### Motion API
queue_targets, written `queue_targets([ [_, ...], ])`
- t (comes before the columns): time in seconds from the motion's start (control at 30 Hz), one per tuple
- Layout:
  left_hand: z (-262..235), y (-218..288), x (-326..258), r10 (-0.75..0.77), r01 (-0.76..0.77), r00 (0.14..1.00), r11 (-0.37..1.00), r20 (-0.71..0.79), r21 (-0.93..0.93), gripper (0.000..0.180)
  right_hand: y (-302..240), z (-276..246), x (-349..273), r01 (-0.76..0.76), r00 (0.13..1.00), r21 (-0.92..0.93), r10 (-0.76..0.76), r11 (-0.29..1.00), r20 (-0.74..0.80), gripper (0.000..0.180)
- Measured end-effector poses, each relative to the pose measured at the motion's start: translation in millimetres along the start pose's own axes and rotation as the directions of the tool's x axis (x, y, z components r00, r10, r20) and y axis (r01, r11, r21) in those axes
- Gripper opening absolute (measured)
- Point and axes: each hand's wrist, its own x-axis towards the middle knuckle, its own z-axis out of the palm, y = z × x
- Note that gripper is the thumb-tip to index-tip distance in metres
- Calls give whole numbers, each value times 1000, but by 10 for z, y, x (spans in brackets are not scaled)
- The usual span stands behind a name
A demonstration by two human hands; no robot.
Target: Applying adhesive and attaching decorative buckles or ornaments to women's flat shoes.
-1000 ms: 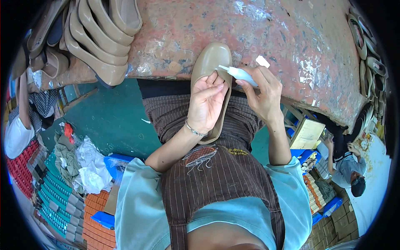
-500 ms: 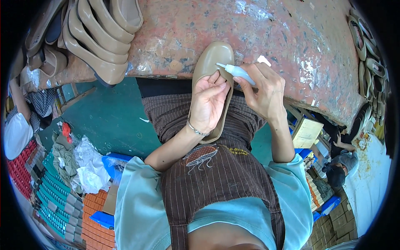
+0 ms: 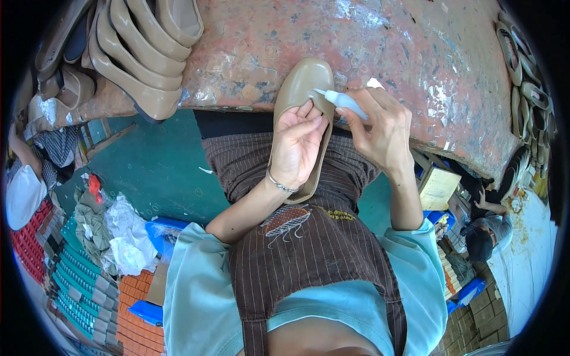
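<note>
A scuffed reddish table (image 3: 267, 29) carries stacked tan shoes (image 3: 139, 64)

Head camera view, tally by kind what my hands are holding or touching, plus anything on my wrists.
Shoe: 1, left hand reaching into it
Bottle: 1, held in the right hand
Bracelet: 1
Total: 3

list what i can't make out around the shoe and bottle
Head view: some fingertips of the left hand, hidden inside the tan shoe.
Head view: the rear of the pale bottle, covered by the right hand.
Head view: whether the nozzle tip touches the shoe, too small to tell.
Head view: part of the stacked shoes, cut off by the top edge.
</note>
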Motion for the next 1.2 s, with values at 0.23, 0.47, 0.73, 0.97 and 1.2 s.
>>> queue_targets([
  [0.23, -187, -67, 53, 10, -9, 1000, 995, 10, -98, 33, 462, 20, -154, -10, 991, 280, 48, 960, -128, 22],
  [0.47, -56, -34, 47, -4, 5, 1000, 999, 15, -48, 17, 1317, 11, -189, -154, 579, 632, 588, 760, -566, 19],
  [0.73, -128, -40, -32, 12, -14, 999, 998, -33, -56, 28, 1123, 52, -276, -615, 355, -45, 226, 787, -907, 39],
  [0.97, -101, -18, -5, 2, -3, 999, 999, -32, -47, 28, 994, 155, 1160, -474, 659, 52, 392, 879, -642, 33],
  [1.2, -130, -73, 58, 10, -4, 999, 987, 35, -163, 15, 1549, 173, 1563, -535, 675, -18, 415, 845, -610, 29],
])
